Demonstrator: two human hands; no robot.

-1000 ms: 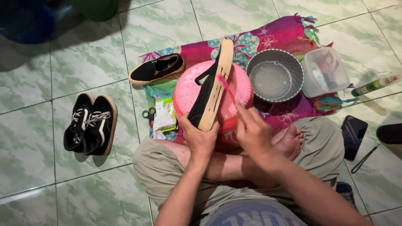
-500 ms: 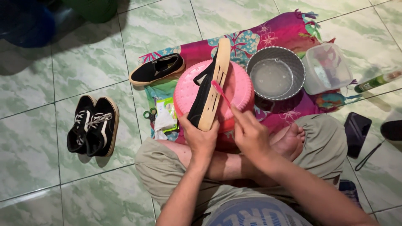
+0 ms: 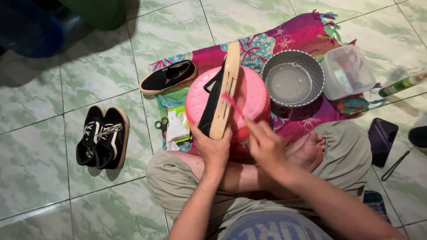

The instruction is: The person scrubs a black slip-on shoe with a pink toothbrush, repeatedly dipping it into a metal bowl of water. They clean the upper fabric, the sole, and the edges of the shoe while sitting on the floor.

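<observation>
Pink, thin plastic brush (image 3: 232,103) in the closed right hand (image 3: 267,149) touches the tan rubber sole of the black canvas shoe (image 3: 219,100), which the left hand (image 3: 213,146) grips by the heel over the pink round plastic stool (image 3: 253,95); I judge the scrubbing step is in hand, and the next stroke needs the shoe held steady.

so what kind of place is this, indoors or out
Most likely indoors, on a home floor: green marbled floor tiles, a patterned cloth spread as a work mat, and a metal basin of water beside a pair of black shoes.

Left hand (image 3: 213,149) around black shoe (image 3: 219,95), right hand (image 3: 266,144) with pink brush (image 3: 232,103).
</observation>
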